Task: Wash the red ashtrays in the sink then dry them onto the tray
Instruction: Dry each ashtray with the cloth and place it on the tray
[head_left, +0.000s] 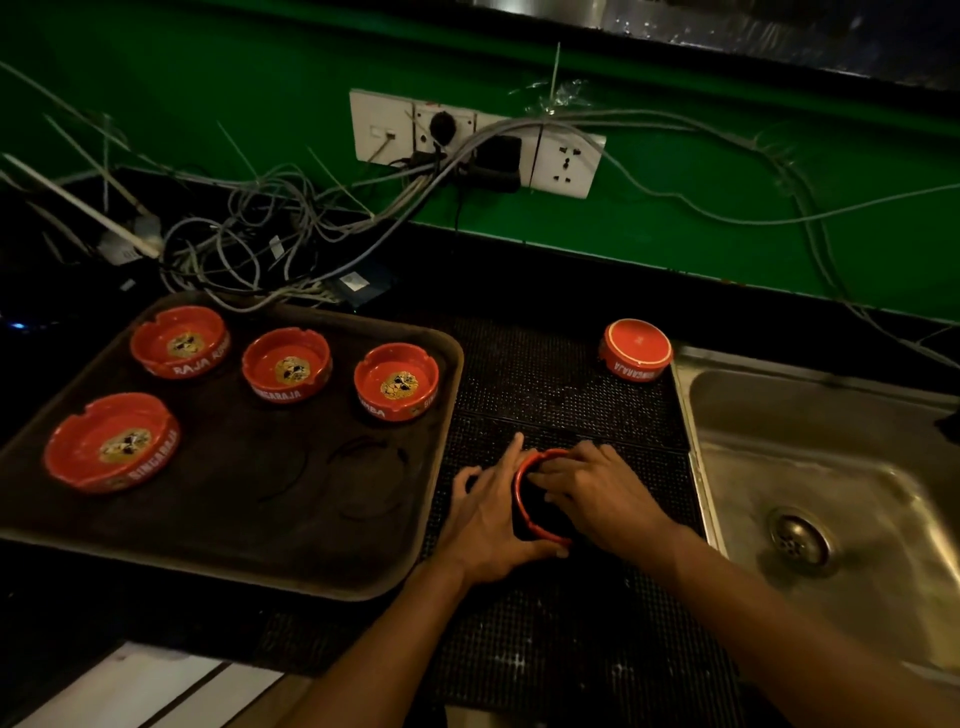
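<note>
While four red ashtrays sit upright on the dark tray (363, 551) at the left — three in a back row, one (111, 440) nearer the front-left corner — the left hand (493, 512) curls round the left rim of a fifth ashtray (524, 499) on the black rubber mat (561, 384). Its inside looks dark, and the right hand (597, 491) lies over it, fingers bent onto the rim and into the bowl. Further right, a sixth ashtray (636, 349) rests upside down by the steel sink (831, 467).

Left of the shiny steel sink (831, 467), a studded, seemingly rubber mat (561, 384) and matt tray (291, 566) bear glossy red ashtrays (285, 366).
</note>
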